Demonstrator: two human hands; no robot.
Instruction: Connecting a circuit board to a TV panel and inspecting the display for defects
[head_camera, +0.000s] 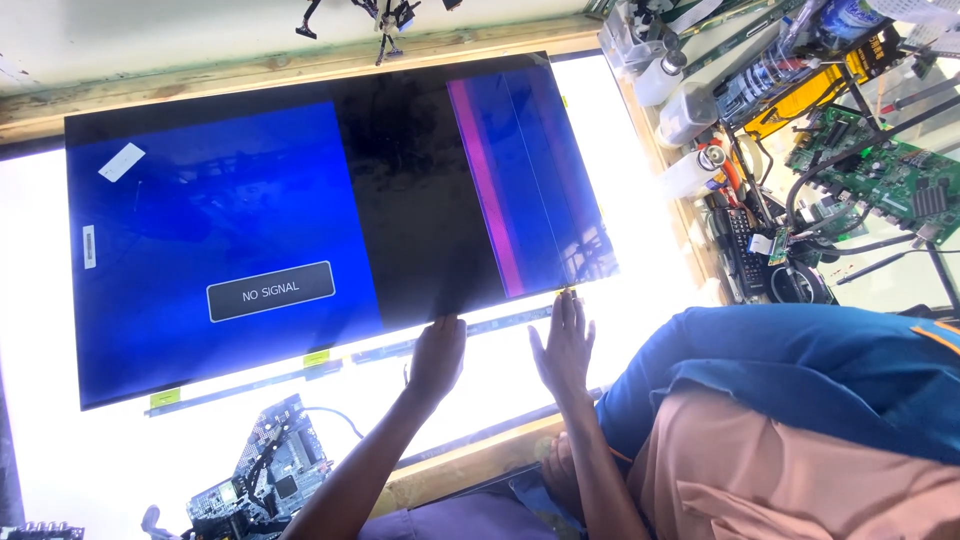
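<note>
Both hands (500, 355) on blue panel (300, 220), white sticker (121, 162)

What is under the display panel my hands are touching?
Under the display panel, a bright white backlit surface shows around its edges. What lies directly beneath the panel's middle is covered.

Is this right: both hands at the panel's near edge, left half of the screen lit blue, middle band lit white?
Not quite. In the head view the left hand and right hand do rest at the near edge of the display panel, and its left half glows blue, but the middle band is black, not white.
</note>
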